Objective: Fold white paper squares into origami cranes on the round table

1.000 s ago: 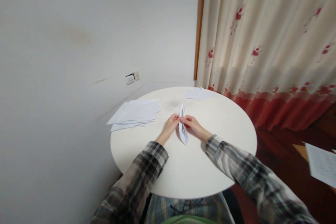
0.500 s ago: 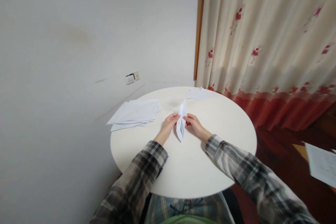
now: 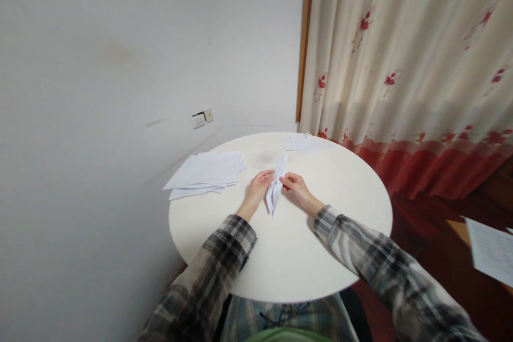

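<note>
Pinching a narrow folded paper (image 3: 276, 188) from both sides, the left hand (image 3: 259, 183) and right hand (image 3: 295, 186) meet near the middle of the round white bench (image 3: 288, 262). The fingers of each are closed on the paper's edges and hold it up on edge; whether its lower tip touches the surface cannot be told. The folding looks well along: the sheet is already creased into a slim, pointed, layered strip, though its flaps stand loose rather than pressed flat, so some creasing seems left. A stack of flat sheets (image 3: 206, 172) lies unfolded to the left, near the bench's rim, and a few crumpled white papers (image 3: 302, 142) sit at the far edge. Between the hands and the near rim the surface is bare, giving wide room. The wall (image 3: 120, 64) stands close on the left and the curtain (image 3: 401, 75) close behind the far right edge.
</note>
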A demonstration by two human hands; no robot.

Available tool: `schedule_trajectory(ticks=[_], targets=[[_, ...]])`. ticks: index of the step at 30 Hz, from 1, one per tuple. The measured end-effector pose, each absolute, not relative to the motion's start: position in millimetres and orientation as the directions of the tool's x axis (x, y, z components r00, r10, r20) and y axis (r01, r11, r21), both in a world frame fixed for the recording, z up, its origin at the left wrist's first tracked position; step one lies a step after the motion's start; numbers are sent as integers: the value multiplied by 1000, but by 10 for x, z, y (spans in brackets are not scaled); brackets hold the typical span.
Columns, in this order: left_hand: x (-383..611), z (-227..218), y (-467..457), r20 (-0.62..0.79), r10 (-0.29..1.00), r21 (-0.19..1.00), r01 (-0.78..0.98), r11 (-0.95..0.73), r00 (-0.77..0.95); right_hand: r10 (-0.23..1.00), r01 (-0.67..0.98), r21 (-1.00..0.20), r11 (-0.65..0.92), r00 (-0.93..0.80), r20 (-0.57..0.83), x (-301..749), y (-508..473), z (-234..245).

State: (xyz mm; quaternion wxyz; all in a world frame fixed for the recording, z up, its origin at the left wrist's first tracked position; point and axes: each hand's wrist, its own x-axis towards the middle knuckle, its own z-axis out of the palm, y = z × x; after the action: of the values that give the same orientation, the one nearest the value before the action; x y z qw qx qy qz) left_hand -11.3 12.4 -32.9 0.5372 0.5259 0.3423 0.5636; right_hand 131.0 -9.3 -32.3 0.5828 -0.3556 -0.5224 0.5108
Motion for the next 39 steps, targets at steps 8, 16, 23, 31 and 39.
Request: schedule_trajectory(ticks=[8, 16, 23, 31, 39], targets=[[-78, -332, 100, 226, 938, 959, -227, -167, 263, 956, -183, -940, 289, -1, 294, 1316, -89, -292], [-78, -384, 158, 270, 950, 954, -176, -242, 156, 951, -146, -940, 307, 17, 308, 1314, -77, -307], [-101, -338, 136, 244, 968, 963, -133, -235, 54, 956, -99, -951, 292, 46, 289, 1316, -67, -317], [-122, -324, 104, 178, 981, 966, -205, -160, 75, 960, -110, -954, 278, 64, 273, 1328, -62, -307], [-103, -299, 63, 154, 967, 971, -212, -111, 203, 954, -87, -950, 300, 56, 296, 1329, -87, -296]])
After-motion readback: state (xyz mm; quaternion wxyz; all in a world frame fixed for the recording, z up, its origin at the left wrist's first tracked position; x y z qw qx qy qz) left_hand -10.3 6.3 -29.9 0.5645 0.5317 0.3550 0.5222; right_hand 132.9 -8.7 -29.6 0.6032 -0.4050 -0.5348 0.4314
